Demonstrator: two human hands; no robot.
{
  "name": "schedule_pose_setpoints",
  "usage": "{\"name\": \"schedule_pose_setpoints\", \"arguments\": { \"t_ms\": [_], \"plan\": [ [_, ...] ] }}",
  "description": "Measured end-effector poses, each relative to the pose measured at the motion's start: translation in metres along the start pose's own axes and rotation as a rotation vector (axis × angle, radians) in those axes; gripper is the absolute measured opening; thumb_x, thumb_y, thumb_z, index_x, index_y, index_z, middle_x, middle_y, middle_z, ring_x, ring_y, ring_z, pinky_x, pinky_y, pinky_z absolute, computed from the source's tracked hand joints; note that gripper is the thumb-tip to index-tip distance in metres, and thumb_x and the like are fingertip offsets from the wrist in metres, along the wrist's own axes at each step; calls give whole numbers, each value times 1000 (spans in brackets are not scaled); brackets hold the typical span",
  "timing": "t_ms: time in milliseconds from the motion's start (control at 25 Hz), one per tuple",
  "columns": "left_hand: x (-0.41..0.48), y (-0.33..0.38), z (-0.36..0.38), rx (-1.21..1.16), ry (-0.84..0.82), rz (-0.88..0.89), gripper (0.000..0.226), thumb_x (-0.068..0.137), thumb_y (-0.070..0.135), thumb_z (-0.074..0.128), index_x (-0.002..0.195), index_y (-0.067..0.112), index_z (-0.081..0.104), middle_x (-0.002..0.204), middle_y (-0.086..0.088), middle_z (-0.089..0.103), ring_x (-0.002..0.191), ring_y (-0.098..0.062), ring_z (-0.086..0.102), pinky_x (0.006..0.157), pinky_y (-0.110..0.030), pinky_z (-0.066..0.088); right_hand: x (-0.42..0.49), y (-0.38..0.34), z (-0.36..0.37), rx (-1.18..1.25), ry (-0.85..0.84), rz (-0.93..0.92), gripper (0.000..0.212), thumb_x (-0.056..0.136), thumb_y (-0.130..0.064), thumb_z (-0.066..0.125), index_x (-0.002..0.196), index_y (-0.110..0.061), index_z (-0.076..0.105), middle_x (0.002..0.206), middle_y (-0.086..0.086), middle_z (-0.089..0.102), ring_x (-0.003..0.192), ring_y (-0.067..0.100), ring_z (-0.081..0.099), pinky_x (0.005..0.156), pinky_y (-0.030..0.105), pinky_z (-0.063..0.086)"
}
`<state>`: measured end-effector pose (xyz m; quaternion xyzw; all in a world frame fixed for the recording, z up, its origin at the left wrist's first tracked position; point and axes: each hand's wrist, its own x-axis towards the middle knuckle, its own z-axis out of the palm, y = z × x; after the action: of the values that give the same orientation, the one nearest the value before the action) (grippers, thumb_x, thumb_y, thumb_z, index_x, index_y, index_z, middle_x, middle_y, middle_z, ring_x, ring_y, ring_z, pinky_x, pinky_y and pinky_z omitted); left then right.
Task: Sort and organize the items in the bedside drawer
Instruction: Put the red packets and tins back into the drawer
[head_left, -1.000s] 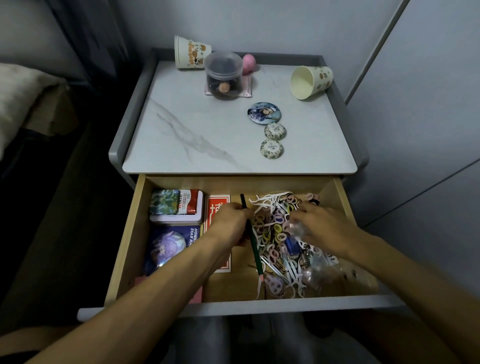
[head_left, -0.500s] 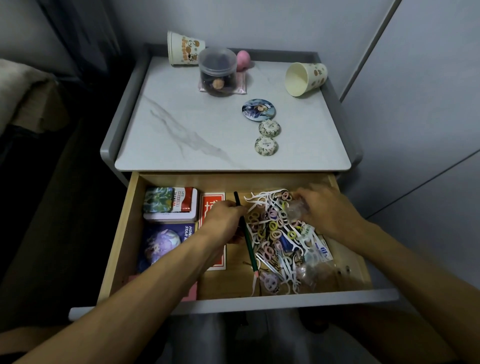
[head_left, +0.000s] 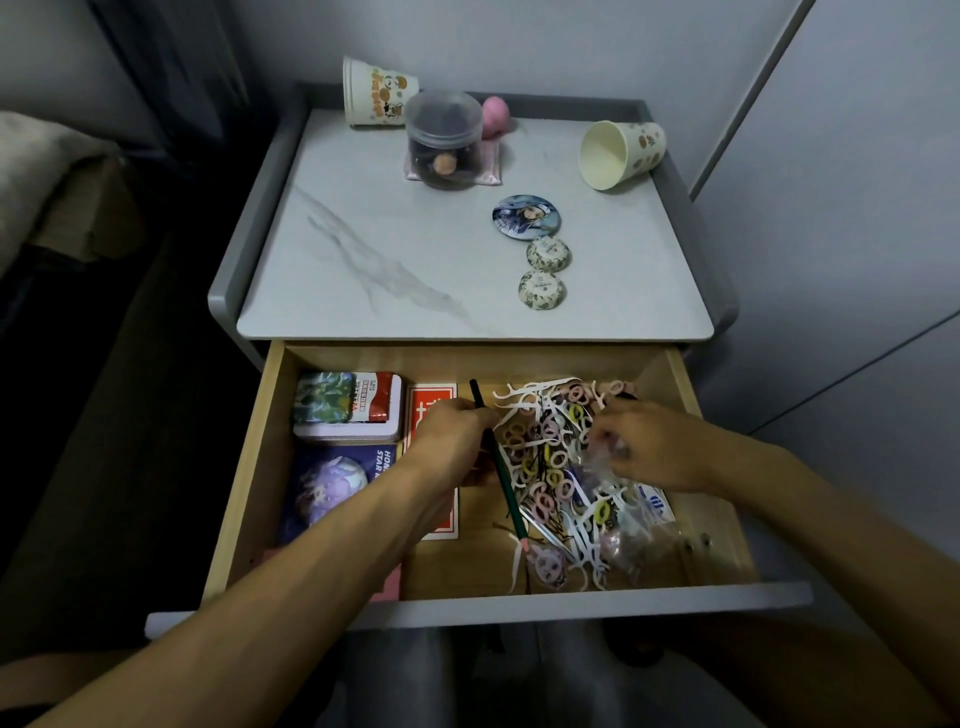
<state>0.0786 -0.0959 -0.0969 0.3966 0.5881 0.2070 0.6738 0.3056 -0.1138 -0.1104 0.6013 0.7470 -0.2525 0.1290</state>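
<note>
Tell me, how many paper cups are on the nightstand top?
2: one cartoon-printed paper cup upside down at the back left, one cream spotted paper cup lying on its side at the back right.

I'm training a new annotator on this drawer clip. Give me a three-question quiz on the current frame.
1. True or false: both paper cups on the nightstand top stand upright.
2. Which hand is at the green pencil? A) left B) right
3. Fill in: the clear lidded jar stands on a pink ____.

Key: 1. False: the right cup lies on its side. 2. A, the left hand; the right hand is in the hair-tie pile. 3. Mat.
</note>
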Motion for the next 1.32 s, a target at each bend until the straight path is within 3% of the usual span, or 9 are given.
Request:
{"name": "schedule_pose_setpoints", "arguments": {
  "t_ms": [200,440,600,800,920,1040,1120,1200,1320],
  "plan": [
    [-3,1,0,-42,13,-11,19,100,17,49,106,4,61,73,-5,64,58,-15,62,45,-22,47,-8,11,-19,102,-181,27,21,93,-12,57,105,-21,73,103,-4,71,95,11,64,89,30,51],
    [-1,1,1,-28,32,-6,20,100,17,49,108,3,61,73,-6,64,64,-18,63,54,-27,48,10,32,-9,-6,214,73,30,86,8,53,96,-15,71,99,4,69,88,14,61,82,30,51],
    [-2,3,4,-39,22,-3,19,100,17,48,107,5,61,73,-5,64,61,-16,64,52,-25,49,29,24,5,-195,224,53,24,89,-14,60,112,-18,66,112,7,64,101,24,63,87,41,53],
    [-3,6,-2,-47,40,5,20,100,17,49,108,4,62,70,-4,63,57,-14,61,52,-25,48,43,13,18,-30,166,176,65,83,-53,68,131,-14,48,128,9,58,116,28,57,94,39,49],
    [-3,7,-4,-60,46,5,20,100,17,50,108,4,62,67,-3,62,53,-13,61,48,-24,47,43,4,20,38,214,217,57,82,-52,70,118,-11,52,111,9,66,99,26,64,80,34,52],
    [-5,6,-4,-63,46,11,18,100,17,49,105,5,62,65,-2,62,54,-14,60,50,-25,47,48,-6,18,153,213,280,37,86,-47,69,82,-11,60,77,4,64,75,22,63,59,28,43],
    [-5,5,-6,-66,54,18,17,100,17,50,103,6,63,62,0,62,54,-14,60,51,-26,47,51,-9,15,243,195,327,41,87,-40,70,60,-14,52,55,-1,53,56,17,55,48,26,33],
    [-5,5,-9,-71,58,18,17,100,17,51,101,7,63,62,1,63,56,-15,60,53,-27,47,53,-8,15,333,193,358,42,85,-31,71,53,-16,48,45,-5,47,47,13,47,47,25,30],
    [-5,6,-11,-71,49,9,18,99,18,51,103,6,63,69,-3,63,60,-17,60,54,-28,46,54,-3,12,436,178,374,28,83,-24,71,62,-12,57,53,0,52,51,17,50,51,25,35]
  ]
}}
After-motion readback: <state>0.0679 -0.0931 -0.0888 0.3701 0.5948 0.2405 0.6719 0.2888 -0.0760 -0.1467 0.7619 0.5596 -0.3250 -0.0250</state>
